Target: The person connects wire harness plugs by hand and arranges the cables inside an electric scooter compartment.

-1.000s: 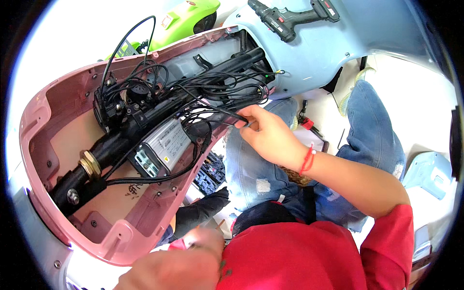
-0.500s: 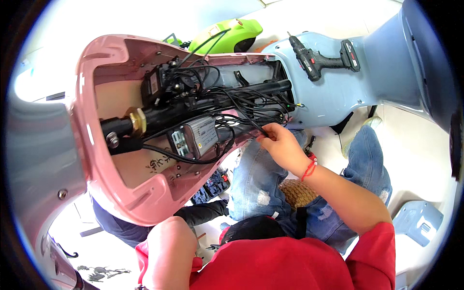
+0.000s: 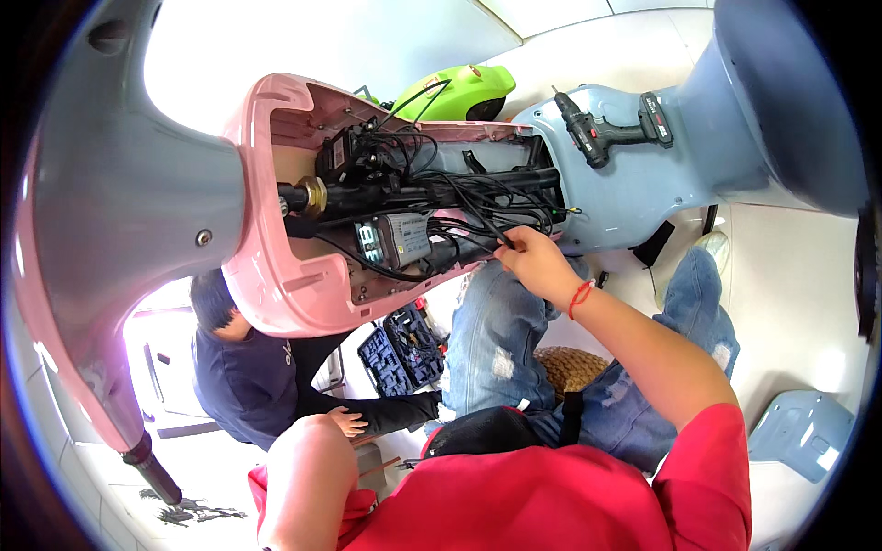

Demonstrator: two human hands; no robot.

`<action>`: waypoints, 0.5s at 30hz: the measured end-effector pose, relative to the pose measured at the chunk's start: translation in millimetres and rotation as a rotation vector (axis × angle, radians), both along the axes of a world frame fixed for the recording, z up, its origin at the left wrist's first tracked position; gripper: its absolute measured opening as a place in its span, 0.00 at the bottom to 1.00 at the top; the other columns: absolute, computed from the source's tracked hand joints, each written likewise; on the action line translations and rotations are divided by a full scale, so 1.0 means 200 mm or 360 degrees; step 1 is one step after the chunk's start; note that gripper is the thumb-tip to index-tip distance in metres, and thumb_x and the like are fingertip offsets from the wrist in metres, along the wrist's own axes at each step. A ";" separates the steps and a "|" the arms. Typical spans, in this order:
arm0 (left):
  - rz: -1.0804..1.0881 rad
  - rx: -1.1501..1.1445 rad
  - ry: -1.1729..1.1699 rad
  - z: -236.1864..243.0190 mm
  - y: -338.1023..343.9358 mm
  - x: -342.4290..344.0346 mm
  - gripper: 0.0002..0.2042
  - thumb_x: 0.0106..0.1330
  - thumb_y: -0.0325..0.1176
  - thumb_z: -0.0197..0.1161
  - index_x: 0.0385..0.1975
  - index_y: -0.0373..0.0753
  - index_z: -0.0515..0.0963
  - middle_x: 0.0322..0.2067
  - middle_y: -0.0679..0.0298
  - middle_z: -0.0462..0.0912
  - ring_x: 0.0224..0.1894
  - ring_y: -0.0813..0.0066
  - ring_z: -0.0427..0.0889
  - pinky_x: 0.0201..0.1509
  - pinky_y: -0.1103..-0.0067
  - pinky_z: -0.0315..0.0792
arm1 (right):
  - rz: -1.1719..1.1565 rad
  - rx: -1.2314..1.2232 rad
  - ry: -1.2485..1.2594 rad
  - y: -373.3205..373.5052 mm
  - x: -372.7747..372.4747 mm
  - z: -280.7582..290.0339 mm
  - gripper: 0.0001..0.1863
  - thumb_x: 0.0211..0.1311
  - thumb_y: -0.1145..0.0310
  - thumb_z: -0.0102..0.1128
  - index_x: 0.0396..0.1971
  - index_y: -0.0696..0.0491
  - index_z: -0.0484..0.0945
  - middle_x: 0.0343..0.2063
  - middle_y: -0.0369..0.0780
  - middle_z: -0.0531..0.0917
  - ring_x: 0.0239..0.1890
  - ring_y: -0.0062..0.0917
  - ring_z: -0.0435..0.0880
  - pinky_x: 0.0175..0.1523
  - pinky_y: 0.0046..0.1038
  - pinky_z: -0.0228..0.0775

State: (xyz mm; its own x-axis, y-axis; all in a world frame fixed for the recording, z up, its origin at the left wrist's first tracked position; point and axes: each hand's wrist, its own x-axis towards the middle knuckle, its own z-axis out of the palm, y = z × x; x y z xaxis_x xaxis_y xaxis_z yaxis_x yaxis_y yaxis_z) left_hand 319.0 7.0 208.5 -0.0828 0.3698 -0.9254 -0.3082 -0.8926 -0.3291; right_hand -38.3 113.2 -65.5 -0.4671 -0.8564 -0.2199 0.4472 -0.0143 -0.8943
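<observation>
The fingers of my right hand [image 3: 531, 262] are closed in a pinch on a black cable [image 3: 503, 241] at the near edge of the open pink body shell [image 3: 292, 285] of a scooter. More black cables [image 3: 487, 197] run in a tangle along the middle of the shell, over a dark metal tube [image 3: 354, 200]. A silver control box [image 3: 404, 237] with a printed label lies left of my right hand, inside the shell. My left forearm [image 3: 308, 482] is bent at the lower left; its hand is out of the picture.
On the blue-grey panel [image 3: 625, 197] at the right lies a black cordless drill [image 3: 611, 133]. A bright green shell [image 3: 455, 92] stands behind. Another person [image 3: 243, 372] sits at the left, near an open tool case [image 3: 400, 354]. A loose blue-grey panel [image 3: 799, 436] lies on the floor.
The view has swung left, so the pink shell appears farther right and smaller. The other person and tool case show more fully. My right hand stays on the cable.
</observation>
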 end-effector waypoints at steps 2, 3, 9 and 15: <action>0.0006 -0.0227 -0.0178 -0.27 -0.34 0.57 0.18 0.64 0.43 0.48 0.46 0.37 0.72 0.54 0.52 0.68 0.57 0.54 0.65 0.60 0.60 0.57 | 0.0045 0.0007 -0.0011 0.01 -0.01 0.00 0.14 0.60 0.73 0.58 0.43 0.64 0.72 0.30 0.37 0.79 0.32 0.17 0.75 0.39 0.21 0.67; 0.0032 -0.0249 -0.0256 -0.39 -0.48 0.85 0.19 0.63 0.43 0.48 0.47 0.37 0.71 0.56 0.51 0.67 0.58 0.53 0.64 0.61 0.59 0.56 | 0.0006 0.0027 0.0031 0.02 -0.01 0.01 0.16 0.58 0.70 0.57 0.44 0.64 0.73 0.32 0.43 0.81 0.34 0.26 0.79 0.42 0.26 0.69; 0.0482 -0.0314 -0.0445 -0.65 -0.84 1.79 0.27 0.60 0.50 0.46 0.57 0.41 0.67 0.68 0.48 0.51 0.69 0.43 0.48 0.68 0.51 0.45 | -0.0184 0.0040 0.0240 0.02 -0.03 -0.01 0.23 0.54 0.67 0.59 0.47 0.67 0.72 0.37 0.52 0.82 0.41 0.39 0.82 0.48 0.31 0.71; -0.0004 -0.0324 0.0156 -0.36 -0.38 0.85 0.20 0.61 0.45 0.50 0.50 0.41 0.68 0.55 0.53 0.58 0.55 0.55 0.55 0.58 0.63 0.51 | 0.0004 0.0404 0.0419 0.02 -0.13 -0.12 0.23 0.54 0.63 0.57 0.45 0.66 0.75 0.41 0.55 0.81 0.46 0.44 0.81 0.52 0.36 0.71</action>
State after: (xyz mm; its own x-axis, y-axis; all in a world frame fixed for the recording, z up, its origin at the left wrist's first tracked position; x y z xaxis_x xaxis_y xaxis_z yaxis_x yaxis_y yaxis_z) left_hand 488.7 -69.1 135.7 -0.1755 0.1767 -0.9685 -0.3325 -0.9366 -0.1107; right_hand -64.6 116.7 -90.1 -0.5341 -0.7912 -0.2979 0.2007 0.2236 -0.9538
